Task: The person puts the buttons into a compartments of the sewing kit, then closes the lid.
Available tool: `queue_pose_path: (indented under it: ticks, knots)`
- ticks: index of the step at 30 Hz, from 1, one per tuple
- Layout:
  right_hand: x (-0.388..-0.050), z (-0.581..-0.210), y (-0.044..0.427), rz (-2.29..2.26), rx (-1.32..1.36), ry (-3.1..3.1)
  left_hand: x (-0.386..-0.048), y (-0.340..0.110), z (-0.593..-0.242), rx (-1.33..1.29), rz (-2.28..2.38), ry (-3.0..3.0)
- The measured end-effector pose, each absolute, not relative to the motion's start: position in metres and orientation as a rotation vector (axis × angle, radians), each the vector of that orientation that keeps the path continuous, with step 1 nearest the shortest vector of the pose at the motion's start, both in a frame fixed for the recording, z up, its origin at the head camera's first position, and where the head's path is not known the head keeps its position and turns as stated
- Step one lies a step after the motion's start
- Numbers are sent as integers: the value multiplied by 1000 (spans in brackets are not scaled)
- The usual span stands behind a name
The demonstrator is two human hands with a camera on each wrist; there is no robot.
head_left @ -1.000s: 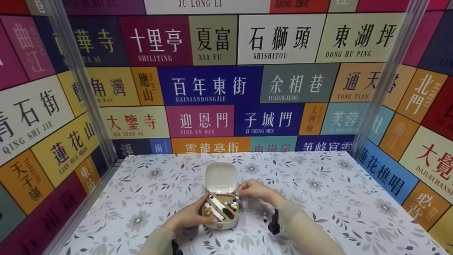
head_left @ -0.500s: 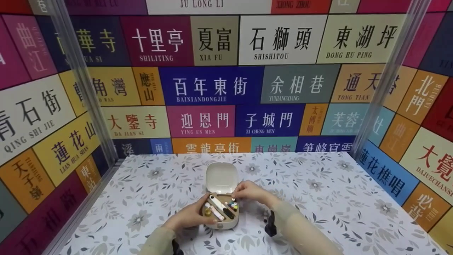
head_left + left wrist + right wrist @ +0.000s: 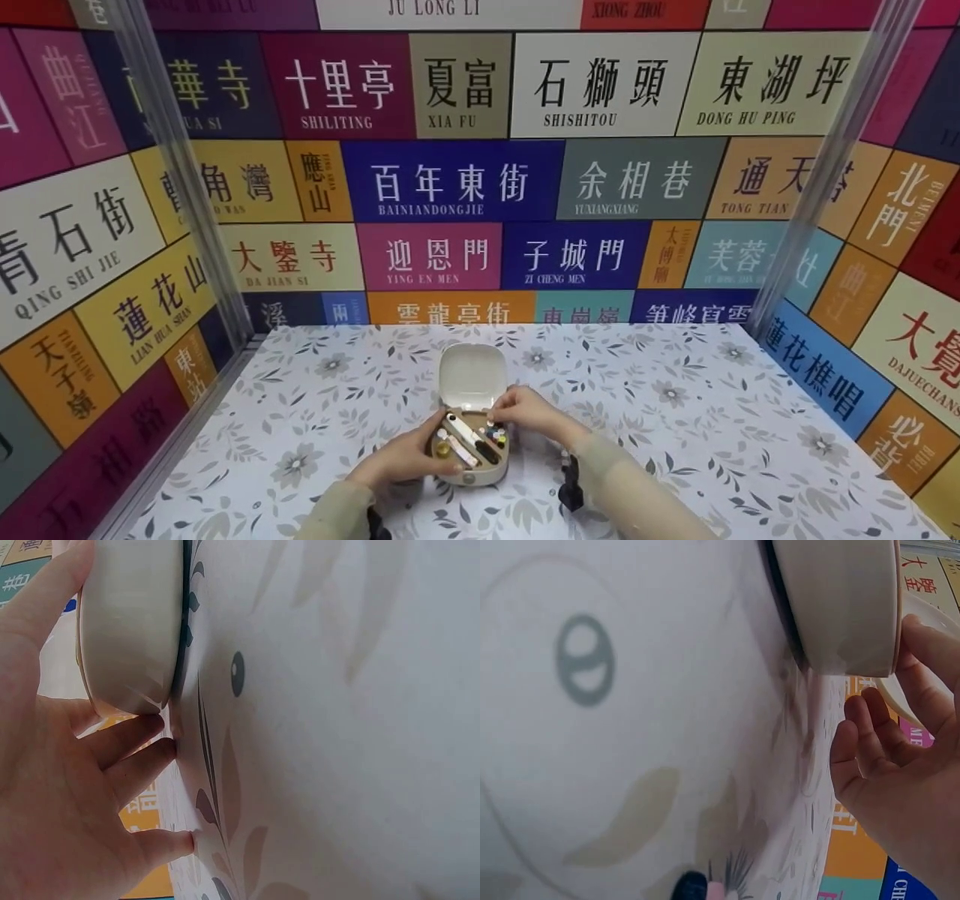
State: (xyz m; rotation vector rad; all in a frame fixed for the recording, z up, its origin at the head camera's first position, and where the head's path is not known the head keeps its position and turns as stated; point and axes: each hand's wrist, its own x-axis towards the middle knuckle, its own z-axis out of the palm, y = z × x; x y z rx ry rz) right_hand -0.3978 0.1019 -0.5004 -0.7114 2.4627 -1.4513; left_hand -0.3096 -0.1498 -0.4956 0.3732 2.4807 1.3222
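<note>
Head view faces forward-down over the glossy cream rounded box point(image 3: 491, 474); close, forward-facing wrist views flank and share it.

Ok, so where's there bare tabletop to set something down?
Bare cloth lies between the left hand and the left wall, and between the right hand and the right wall. Crowded: the open case between the hands, holding small items.

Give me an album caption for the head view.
The left hand grips an open case, the right hand beside its raised lid.
</note>
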Motion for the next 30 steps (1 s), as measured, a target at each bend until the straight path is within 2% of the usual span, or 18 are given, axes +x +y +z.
queue_pose_path:
  ticks: [17,30]
  knots:
    - [-391,-499,94,-1562,-679,2540,-313,-150,-492,423,1340,2507]
    - [-386,-512,91,-1722,-572,2429,-310,-149,-495,382,1366,2460]
